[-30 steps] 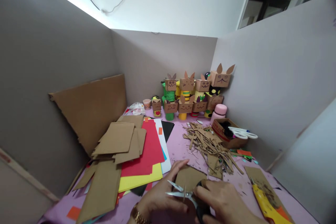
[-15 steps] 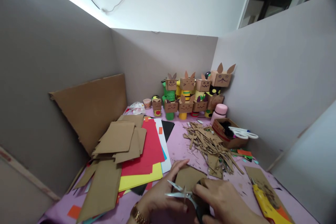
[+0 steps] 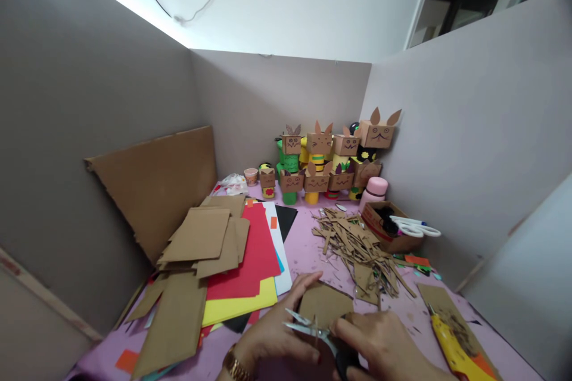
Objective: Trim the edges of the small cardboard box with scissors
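Observation:
My right hand (image 3: 379, 339) is closed round the black handles of a pair of scissors (image 3: 308, 328), at the bottom of the view. The silver blades point left and stand slightly apart, with a thin cardboard sliver (image 3: 315, 333) upright at them. My left hand (image 3: 279, 327), with a gold watch at the wrist, grips a piece of brown cardboard (image 3: 325, 299) between thumb and fingers. Its upper fingers stretch along the cardboard's left edge. The scissors and my right hand cover the lower part of this piece.
Cardboard pieces (image 3: 201, 235) and coloured paper (image 3: 261, 250) are stacked on the left. Cardboard scraps (image 3: 353, 244) lie ahead. On the right are a yellow glue gun (image 3: 451, 345) and a box (image 3: 393, 241) with white-handled scissors. Cardboard animal figures (image 3: 317, 178) and a pink bottle (image 3: 374, 191) stand behind.
The scissor blades have come closer together, and my right hand has shifted slightly down and right. My left hand and the cardboard have hardly moved.

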Motion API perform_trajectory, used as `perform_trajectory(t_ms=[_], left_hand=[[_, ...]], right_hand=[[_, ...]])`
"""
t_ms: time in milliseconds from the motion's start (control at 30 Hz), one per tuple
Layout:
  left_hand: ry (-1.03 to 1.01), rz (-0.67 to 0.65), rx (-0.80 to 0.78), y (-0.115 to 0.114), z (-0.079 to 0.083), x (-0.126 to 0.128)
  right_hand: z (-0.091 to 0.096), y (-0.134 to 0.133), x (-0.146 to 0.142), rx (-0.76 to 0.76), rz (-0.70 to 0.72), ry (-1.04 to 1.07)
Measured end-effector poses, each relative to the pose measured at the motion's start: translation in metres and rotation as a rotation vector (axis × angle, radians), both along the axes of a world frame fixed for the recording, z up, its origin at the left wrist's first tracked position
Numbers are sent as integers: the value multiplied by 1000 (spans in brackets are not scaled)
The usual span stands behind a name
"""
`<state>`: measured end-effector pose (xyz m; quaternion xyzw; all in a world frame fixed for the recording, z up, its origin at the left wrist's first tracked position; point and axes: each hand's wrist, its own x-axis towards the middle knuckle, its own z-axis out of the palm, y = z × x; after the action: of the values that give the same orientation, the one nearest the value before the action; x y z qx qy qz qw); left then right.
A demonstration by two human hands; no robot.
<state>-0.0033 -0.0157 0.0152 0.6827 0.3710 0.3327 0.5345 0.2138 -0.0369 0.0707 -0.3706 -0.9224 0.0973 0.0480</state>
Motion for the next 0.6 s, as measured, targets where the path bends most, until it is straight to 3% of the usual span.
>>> perform_trajectory(t_ms=[233,400,600], left_hand=[[88,-28,55,0,1,0],[37,-32,72,-1,2,-1],[104,-24,52,-2,9,2]], right_hand=[[-5,2,2,104,1,-26],[-7,2,5,198,35,-2],[-10,0,10,181,25,62]])
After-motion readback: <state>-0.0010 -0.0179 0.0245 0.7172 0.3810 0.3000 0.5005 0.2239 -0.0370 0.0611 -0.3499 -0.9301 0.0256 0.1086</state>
